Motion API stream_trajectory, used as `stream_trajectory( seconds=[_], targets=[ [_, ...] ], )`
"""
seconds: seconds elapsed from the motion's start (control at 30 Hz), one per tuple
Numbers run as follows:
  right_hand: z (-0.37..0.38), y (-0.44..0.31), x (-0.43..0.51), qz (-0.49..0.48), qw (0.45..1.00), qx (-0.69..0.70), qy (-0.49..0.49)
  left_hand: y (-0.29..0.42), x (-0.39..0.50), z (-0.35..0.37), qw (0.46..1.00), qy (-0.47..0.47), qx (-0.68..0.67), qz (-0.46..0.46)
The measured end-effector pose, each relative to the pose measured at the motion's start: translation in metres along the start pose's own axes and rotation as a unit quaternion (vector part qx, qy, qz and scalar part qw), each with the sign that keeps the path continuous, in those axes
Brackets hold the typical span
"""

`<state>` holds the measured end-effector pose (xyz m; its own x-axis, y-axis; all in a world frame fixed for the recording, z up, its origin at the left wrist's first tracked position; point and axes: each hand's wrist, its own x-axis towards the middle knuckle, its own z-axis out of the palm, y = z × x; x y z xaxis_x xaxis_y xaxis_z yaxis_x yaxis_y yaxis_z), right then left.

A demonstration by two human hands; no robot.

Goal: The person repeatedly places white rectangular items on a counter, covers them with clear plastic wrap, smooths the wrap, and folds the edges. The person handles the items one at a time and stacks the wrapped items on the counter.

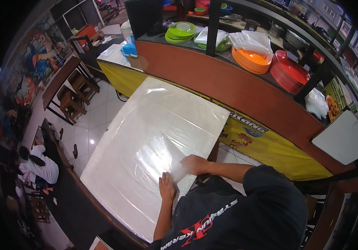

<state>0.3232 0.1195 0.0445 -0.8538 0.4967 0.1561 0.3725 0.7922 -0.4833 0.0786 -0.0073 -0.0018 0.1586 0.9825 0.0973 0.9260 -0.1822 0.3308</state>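
A pale, light-coloured table (126, 131) under shiny clear plastic lies before me. On its near part is a smaller clear plastic sheet or bag (174, 154), glaring under the light. My left hand (167, 187) rests palm down at the near edge of this plastic, fingers stretched forward. To its right, my right hand (195, 164) has its fingers curled at the plastic's right-hand edge and appears to pinch it. The fingertips there are partly hidden, and glare blurs the outline of the plastic.
Beyond the table runs a brown counter (191, 67) with a yellow banner (291, 156). Stacked on it are green plates (180, 31), orange plates (250, 62) and red plates (286, 73). A dark table (69, 200) stands left, with a seated person (43, 164) beside it. Wooden stools (71, 103) stand farther off.
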Motion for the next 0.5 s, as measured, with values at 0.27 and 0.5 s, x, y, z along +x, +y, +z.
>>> stream_trajectory(
  seconds=[0.27, 0.5],
  targets=[
    [0.025, 0.038, -0.032, -0.196, 0.972, -0.128, -0.033, 0.013, -0.022, -0.032, 0.981, -0.137, -0.043, 0.13],
    [0.03, 0.046, -0.006, 0.028, 0.986, 0.089, -0.139, -0.055, 0.0, -0.023, 0.956, -0.012, -0.276, -0.099]
  ],
)
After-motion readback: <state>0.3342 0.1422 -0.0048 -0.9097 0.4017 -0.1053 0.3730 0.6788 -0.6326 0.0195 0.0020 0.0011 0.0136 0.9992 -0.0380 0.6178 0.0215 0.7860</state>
